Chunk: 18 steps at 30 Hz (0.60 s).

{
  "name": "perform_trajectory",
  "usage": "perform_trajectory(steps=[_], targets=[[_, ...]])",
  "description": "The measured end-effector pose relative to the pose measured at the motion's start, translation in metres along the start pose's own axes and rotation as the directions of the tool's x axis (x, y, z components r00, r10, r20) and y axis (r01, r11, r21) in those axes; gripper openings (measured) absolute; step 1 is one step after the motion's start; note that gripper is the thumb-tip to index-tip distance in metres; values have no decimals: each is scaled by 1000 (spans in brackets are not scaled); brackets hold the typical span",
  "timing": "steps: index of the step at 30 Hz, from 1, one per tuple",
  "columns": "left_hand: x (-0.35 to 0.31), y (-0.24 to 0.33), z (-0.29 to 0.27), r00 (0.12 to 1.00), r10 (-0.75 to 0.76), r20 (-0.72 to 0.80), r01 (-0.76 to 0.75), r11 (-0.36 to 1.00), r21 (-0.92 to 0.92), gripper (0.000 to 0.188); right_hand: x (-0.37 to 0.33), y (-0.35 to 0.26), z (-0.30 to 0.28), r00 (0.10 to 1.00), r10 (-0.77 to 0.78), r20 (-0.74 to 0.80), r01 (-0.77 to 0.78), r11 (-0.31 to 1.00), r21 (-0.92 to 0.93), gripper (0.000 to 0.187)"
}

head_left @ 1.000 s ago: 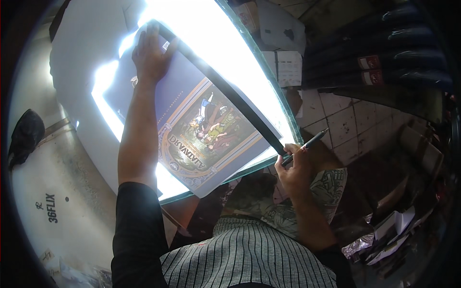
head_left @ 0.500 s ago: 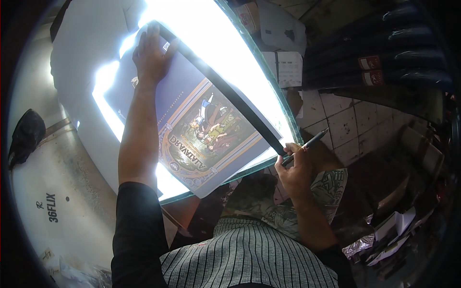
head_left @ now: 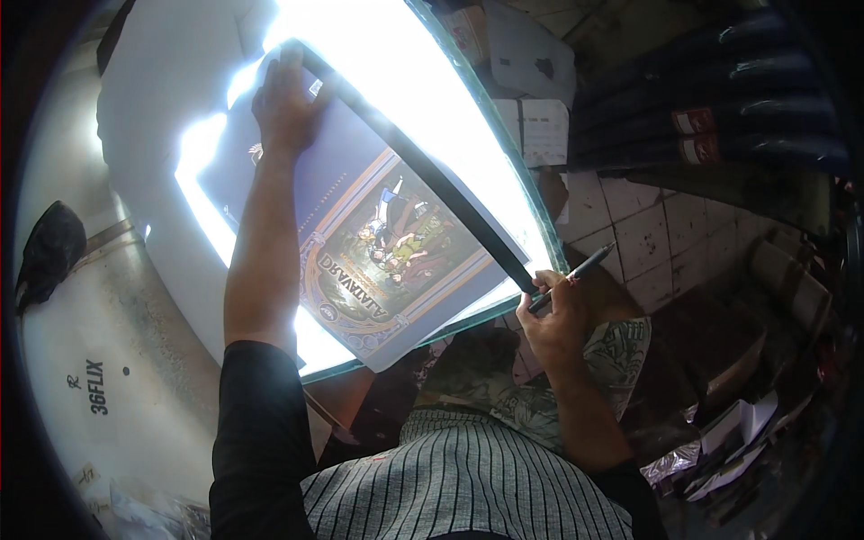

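Black strip [head_left: 432,175] along a printed sheet [head_left: 310,193] on the glowing counter [head_left: 387,45]
On my remote feed I see the left hand [head_left: 288,117] spread on the sheet's far end, thumb at the strip; the right hand [head_left: 553,328] curls around a pen [head_left: 589,264], fingertips at the strip's near end.

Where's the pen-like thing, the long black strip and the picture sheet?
Pen-like thing [head_left: 590,263]: head view, its dark barrel.
Long black strip [head_left: 441,184]: head view, its middle.
Picture sheet [head_left: 396,238]: head view, its printed picture.
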<state>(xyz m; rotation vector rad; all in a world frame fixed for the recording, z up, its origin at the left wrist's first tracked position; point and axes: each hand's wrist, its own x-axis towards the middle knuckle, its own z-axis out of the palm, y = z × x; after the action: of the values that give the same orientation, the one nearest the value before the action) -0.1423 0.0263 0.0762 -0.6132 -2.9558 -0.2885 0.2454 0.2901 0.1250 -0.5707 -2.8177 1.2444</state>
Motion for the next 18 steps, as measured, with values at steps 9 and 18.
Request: perform_trajectory(steps=[9,18], targets=[[-3,15,4,996,-73,46,71,996,46,89,-13,16,-7,948,-304,97,319,895,-312,46],[-12,6,-9,991,-115,69,112,992,54,87,-20,4,-25,875,-377,302,455,853,-254,55]])
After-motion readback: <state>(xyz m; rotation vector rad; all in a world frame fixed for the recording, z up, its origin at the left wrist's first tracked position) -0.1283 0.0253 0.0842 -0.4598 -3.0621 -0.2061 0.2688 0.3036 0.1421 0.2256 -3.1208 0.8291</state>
